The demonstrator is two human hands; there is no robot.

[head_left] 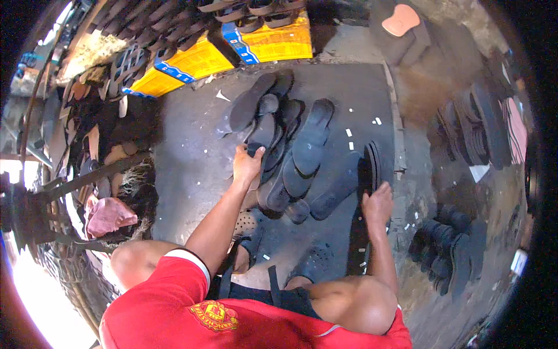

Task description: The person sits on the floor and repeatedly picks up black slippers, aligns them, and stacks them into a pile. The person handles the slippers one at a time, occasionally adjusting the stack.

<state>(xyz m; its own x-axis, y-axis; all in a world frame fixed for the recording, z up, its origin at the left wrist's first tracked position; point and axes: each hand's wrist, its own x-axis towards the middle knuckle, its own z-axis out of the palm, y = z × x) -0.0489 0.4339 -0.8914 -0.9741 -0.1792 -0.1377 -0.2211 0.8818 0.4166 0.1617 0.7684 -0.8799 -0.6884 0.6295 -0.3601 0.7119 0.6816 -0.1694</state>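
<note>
Dark soles [290,151] overlapping, left hand [247,164] fingers tucked under one sole

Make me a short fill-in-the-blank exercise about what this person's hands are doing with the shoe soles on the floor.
1. The left hand grips a dark sole at the edge of the ____ of soles on the grey floor.
2. The right hand rests on soles standing on ____.
3. Behind the pile stand boxes coloured ____ with blue trim.
4. The person's shirt is ____.

Missing words: pile; edge; yellow; red
</note>
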